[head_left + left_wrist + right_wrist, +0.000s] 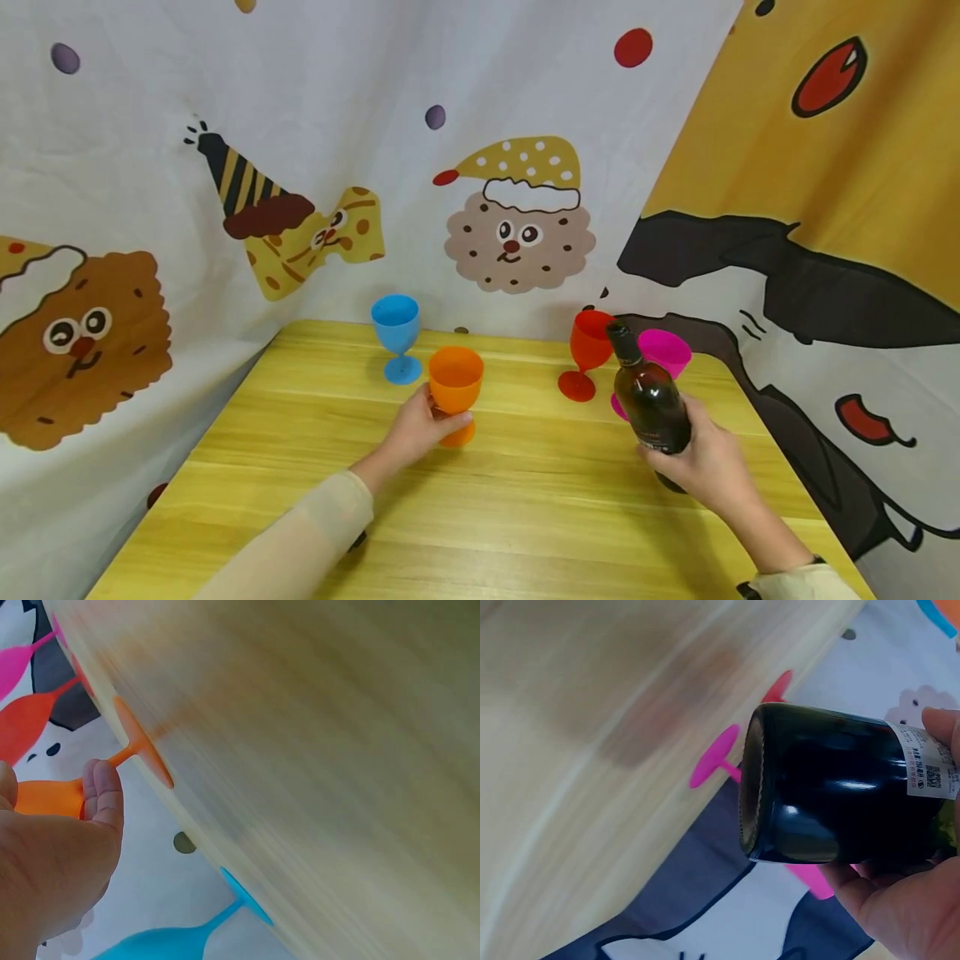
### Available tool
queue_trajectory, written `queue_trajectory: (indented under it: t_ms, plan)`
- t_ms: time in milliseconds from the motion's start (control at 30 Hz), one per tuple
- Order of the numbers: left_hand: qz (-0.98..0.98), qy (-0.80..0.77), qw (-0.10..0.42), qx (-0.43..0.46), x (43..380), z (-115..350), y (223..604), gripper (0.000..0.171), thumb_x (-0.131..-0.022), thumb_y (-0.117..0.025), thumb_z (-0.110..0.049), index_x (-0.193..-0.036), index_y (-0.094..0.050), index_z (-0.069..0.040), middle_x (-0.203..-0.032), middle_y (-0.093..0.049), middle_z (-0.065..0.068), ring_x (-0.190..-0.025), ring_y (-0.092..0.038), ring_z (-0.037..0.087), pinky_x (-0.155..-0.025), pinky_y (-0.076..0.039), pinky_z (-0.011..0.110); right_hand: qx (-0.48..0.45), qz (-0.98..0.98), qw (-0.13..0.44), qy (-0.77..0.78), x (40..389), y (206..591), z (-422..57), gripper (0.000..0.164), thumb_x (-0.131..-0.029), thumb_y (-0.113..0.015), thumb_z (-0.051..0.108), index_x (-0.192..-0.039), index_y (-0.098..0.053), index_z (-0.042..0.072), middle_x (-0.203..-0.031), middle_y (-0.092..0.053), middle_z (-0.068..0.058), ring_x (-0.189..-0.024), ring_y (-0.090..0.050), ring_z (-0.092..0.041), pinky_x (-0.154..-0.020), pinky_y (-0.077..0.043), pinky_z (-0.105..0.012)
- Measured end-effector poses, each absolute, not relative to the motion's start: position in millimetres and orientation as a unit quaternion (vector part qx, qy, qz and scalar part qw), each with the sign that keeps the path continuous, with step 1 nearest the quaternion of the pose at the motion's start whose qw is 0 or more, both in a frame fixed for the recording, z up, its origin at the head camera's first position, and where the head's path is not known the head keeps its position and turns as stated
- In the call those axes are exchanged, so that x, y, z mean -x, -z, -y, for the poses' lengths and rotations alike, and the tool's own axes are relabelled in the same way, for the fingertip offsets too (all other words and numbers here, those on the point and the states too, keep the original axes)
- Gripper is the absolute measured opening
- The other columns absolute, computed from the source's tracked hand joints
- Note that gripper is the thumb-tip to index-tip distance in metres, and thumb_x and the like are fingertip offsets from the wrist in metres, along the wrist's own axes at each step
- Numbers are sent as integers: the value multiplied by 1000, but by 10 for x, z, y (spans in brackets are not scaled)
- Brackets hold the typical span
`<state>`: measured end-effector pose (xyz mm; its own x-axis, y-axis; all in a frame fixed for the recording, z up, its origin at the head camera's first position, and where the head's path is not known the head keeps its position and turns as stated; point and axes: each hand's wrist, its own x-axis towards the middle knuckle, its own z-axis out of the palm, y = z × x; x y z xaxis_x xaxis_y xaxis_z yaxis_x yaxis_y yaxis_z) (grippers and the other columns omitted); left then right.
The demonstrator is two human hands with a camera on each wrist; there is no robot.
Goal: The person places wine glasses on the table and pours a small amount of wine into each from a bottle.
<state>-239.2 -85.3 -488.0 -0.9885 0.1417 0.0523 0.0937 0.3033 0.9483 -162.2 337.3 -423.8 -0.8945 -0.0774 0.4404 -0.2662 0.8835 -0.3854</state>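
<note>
My left hand (412, 429) grips an orange plastic goblet (456, 379) around the lower bowl and stem. Its round foot (144, 742) shows in the left wrist view; whether it touches the table I cannot tell. On the right, my right hand (712, 458) holds a dark glass wine bottle (651, 400) by its body, the neck leaning up and left in the head view. The bottle's base (751, 787) is off the table, and a white label (928, 761) shows near the fingers. Behind the bottle stands a magenta goblet (666, 350), partly hidden, with a red goblet (591, 340) beside it.
A blue goblet (396, 325) stands upright at the back, left of the orange one. The wooden table (525, 533) ends at a white cartoon-printed cloth (337, 83), which hangs behind it and along both sides.
</note>
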Motion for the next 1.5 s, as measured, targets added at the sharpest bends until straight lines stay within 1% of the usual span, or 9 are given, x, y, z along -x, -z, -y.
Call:
queue_trajectory:
  t_ms: [133,367,633,900,1100,1300,1500]
  plan:
    - [-803,-591,27,-79,2375,799,4877,64,-92,-88,-29,-144,-56,-8,-138,-69,10,-123,-69,28,-109,-58,52,-113,947,212,-213,1654,4211,-3274,94,-68,-100,22,-145,-51,0,-113,-75,-32,-93,-75,-48,-75,-62,-64]
    - [-803,-588,34,-90,2349,745,4873,64,-92,-87,-31,-143,-56,-8,-138,-69,11,-123,-69,28,-109,-58,54,-122,960,184,-174,1693,4121,-3110,91,-68,-100,27,-143,-53,6,-114,-75,-25,-95,-74,-42,-76,-62,-62]
    - [-805,-585,43,-89,2346,732,4885,65,-92,-87,-33,-144,-55,-9,-141,-68,10,-125,-68,29,-110,-56,56,-133,968,163,-135,1736,4023,-2921,92,-69,-100,30,-144,-53,4,-110,-76,-24,-93,-74,-37,-73,-63,-58]
    - [-805,-585,48,-90,2346,726,4890,65,-93,-86,-34,-144,-55,-10,-141,-68,10,-126,-68,29,-111,-56,57,-162,967,172,-98,1775,3975,-2797,90,-69,-96,29,-145,-53,8,-109,-76,-20,-88,-74,-34,-67,-61,-54]
    - [-806,-583,44,-93,2339,718,4892,63,-93,-86,-33,-144,-56,-10,-142,-68,10,-127,-68,30,-111,-55,57,-174,967,170,-77,1794,3953,-2730,88,-69,-96,28,-143,-54,8,-110,-76,-15,-87,-73,-32,-69,-62,-53]
    - [-807,-581,39,-97,2338,703,4902,62,-93,-86,-32,-143,-57,-11,-141,-69,9,-126,-68,29,-111,-55,57,-184,965,180,-58,1795,3934,-2700,87,-67,-98,26,-141,-56,6,-109,-75,-16,-89,-73,-32,-75,-62,-55]
    - [-803,-587,40,-95,2331,699,4893,62,-93,-86,-32,-143,-56,-11,-141,-69,9,-126,-68,29,-112,-55,57,-196,959,200,-32,1798,3900,-2690,88,-64,-99,26,-139,-57,5,-107,-75,-18,-91,-73,-35,-75,-63,-55]
